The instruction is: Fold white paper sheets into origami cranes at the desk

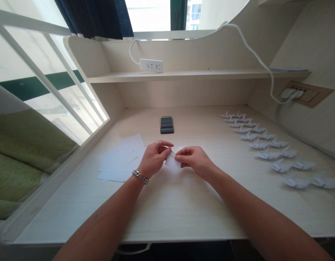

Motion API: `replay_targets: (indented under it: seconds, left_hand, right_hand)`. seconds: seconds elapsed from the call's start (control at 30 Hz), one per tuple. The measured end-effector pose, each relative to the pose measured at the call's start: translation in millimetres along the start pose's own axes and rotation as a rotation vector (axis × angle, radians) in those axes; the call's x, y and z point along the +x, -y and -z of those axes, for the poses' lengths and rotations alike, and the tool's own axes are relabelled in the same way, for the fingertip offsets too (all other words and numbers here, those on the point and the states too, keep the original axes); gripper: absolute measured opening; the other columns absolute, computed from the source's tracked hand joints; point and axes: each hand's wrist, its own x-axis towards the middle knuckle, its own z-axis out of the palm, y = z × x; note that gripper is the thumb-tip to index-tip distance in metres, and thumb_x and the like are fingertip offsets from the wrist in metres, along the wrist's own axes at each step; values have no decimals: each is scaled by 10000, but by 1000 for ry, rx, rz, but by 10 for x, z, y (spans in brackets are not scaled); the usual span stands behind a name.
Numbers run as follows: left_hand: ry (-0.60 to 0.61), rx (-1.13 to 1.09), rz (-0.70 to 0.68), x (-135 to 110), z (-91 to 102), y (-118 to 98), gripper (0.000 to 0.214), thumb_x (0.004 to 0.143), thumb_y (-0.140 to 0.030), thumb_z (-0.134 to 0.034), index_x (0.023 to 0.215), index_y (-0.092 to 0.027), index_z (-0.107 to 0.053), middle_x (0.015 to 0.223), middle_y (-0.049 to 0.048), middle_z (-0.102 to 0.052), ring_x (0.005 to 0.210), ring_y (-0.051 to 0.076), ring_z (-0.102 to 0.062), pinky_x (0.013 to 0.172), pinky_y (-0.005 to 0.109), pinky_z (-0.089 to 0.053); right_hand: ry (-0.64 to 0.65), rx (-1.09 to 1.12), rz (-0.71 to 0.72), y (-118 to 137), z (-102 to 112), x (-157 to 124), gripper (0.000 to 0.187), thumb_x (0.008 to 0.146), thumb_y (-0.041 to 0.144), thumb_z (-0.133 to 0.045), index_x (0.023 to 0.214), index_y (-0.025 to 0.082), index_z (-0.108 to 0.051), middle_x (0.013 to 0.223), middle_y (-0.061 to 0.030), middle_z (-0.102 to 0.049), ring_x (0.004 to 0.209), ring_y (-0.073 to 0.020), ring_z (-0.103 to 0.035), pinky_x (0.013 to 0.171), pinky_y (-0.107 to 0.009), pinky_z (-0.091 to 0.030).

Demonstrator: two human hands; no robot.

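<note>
A small folded piece of white paper [172, 161] is between my hands, low over the middle of the desk. My left hand [155, 156] pinches its upper left edge between thumb and fingers; a ring and a chain bracelet show on this hand and wrist. On the other side, my right hand [193, 159] pinches the paper's right edge. The fingertips partly cover the folds. Loose white paper sheets [117, 157] lie spread just left of my left hand. Two rows of folded white paper cranes [267, 155] stand along the right side of the desk.
A phone-like dark device [167, 125] lies beyond my hands on the desk [200, 217]. On the shelf [189, 75] sits a white power strip [151, 65]. A white cable [254, 54] hangs down to the wall socket [308, 94] at right. White bars [45, 78] border the left side.
</note>
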Motion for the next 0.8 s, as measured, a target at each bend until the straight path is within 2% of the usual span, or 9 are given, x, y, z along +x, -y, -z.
replay_targets:
  seconds: [0.1, 0.23, 0.37, 0.53, 0.8]
  left_hand:
    - [19, -29, 7, 0, 5, -8, 291, 746, -334, -697, 950, -133, -646, 644, 15, -663, 565, 114, -582, 526, 222, -444]
    - [72, 9, 3, -6, 17, -11, 372, 653, -305, -792, 948, -131, -644, 673, 35, -693, 601, 136, -621, 548, 231, -453]
    - [29, 22, 10, -7, 10, -2, 338, 636, -289, -796, 888, -132, -634, 664, 41, -696, 586, 142, -625, 532, 235, -456]
    - [-19, 49, 32, -9, -19, 13, 290, 646, -249, -764, 866, -141, -608, 636, 31, -689, 552, 136, -608, 509, 229, -445]
    - [-58, 10, 38, -10, -42, 1, 290, 692, -301, -720, 907, -158, -588, 590, -2, -665, 480, 123, -576, 450, 215, -400]
  right_hand:
    - [-31, -11, 55, 0, 8, 7, 236, 579, 311, -807, 697, 132, -707, 648, -31, -656, 614, -138, -590, 584, -286, -490]
    - [-45, -64, 92, -15, -6, 6, 212, 606, 302, -786, 706, 133, -708, 626, -25, -646, 597, -135, -585, 574, -283, -493]
    - [-32, -95, 92, -25, -29, -1, 205, 622, 306, -775, 720, 141, -702, 636, -23, -649, 587, -129, -587, 565, -275, -499]
    - [-2, -157, 5, -13, -26, -12, 192, 647, 305, -760, 698, 132, -692, 577, -19, -625, 517, -114, -572, 543, -263, -490]
    - [-15, -170, 33, -11, -26, -12, 141, 656, 278, -734, 681, 143, -700, 606, -28, -645, 532, -114, -571, 551, -254, -482]
